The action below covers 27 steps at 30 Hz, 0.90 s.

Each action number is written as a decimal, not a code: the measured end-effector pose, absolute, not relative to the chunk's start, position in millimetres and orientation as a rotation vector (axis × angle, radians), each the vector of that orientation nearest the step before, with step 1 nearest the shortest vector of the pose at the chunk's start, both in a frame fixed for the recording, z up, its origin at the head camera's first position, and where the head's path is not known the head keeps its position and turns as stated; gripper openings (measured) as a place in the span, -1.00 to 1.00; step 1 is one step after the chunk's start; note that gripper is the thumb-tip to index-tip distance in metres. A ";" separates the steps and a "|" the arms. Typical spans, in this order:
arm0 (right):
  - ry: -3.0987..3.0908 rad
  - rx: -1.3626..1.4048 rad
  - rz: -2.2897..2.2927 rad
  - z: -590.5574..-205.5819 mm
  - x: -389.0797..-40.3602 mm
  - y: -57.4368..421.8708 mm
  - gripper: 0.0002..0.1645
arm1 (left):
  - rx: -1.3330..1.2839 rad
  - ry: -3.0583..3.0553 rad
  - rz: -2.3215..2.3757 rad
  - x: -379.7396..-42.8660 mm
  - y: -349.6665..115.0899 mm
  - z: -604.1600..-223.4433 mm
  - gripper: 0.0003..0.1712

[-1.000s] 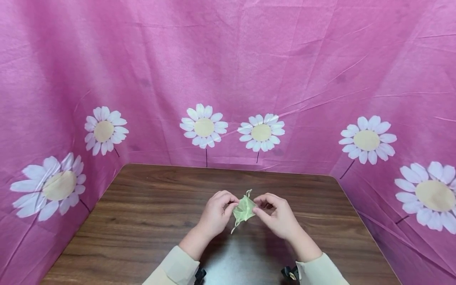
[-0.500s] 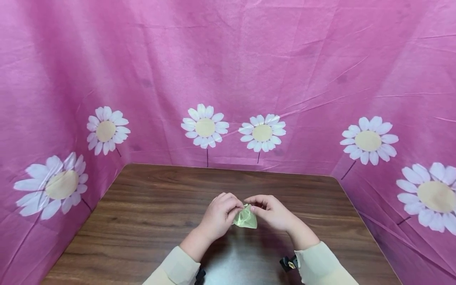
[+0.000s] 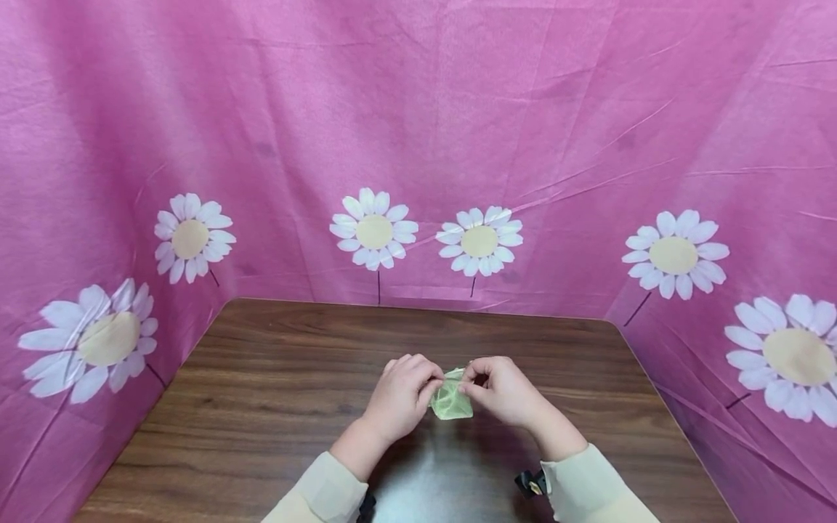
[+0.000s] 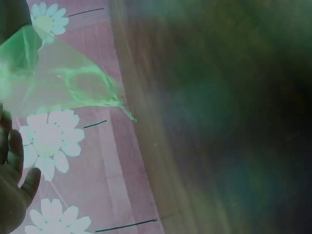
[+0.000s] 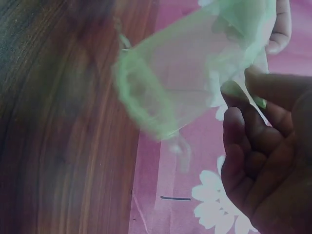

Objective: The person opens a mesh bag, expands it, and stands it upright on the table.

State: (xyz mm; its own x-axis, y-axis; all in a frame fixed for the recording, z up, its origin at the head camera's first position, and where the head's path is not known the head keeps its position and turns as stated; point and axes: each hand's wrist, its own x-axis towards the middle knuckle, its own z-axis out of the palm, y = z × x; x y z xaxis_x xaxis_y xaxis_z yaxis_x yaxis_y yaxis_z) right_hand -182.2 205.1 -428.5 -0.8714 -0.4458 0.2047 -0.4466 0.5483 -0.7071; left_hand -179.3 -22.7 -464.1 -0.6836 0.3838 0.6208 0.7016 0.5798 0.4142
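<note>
Two bare hands work close together in my head feed: I see the left hand point(image 3: 402, 398) with its fingers curled, thumb and fingertips pinching one edge of a sheer green bag point(image 3: 453, 404), and the right hand point(image 3: 500, 392) pinching the other side, its remaining fingers bent. The bag is held between them above the table point(image 3: 288, 349); from the right wrist I make out a ruffled edge and blurred pale cords point(image 5: 181, 153) at its end away from the fingers. Light sleeves point(image 3: 336, 485) cover both forearms. Beyond the brown wood-grain tabletop hangs a pink cloth point(image 3: 418, 109) with white daisies point(image 3: 373, 232).
</note>
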 end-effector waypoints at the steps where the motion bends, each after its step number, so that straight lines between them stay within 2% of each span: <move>1: -2.758 0.762 1.234 -428.5 -182.1 204.3 -0.80 | -0.821 -2.358 -0.929 -177.8 -21.9 -465.0 -0.91; 8: -2.686 0.546 1.125 -430.6 -181.7 201.2 -0.73 | -0.517 -2.592 -1.235 -167.0 -15.2 -467.8 -0.63; 11: -2.634 0.520 1.116 -432.4 -180.9 200.4 -0.70 | -0.463 -2.641 -1.372 -165.7 -11.2 -467.2 -0.58; 18: -2.548 0.493 1.129 -437.1 -180.3 197.8 -0.71 | -0.379 -2.494 -1.627 -166.7 -2.2 -468.9 -0.89; 24: -2.568 0.496 1.158 -438.3 -179.4 195.4 -0.82 | -0.319 -2.407 -1.598 -167.9 0.8 -471.3 -0.99; 27: -2.605 0.500 1.157 -439.5 -178.7 194.0 -0.86 | -0.296 -2.391 -1.524 -167.9 0.8 -473.3 -0.97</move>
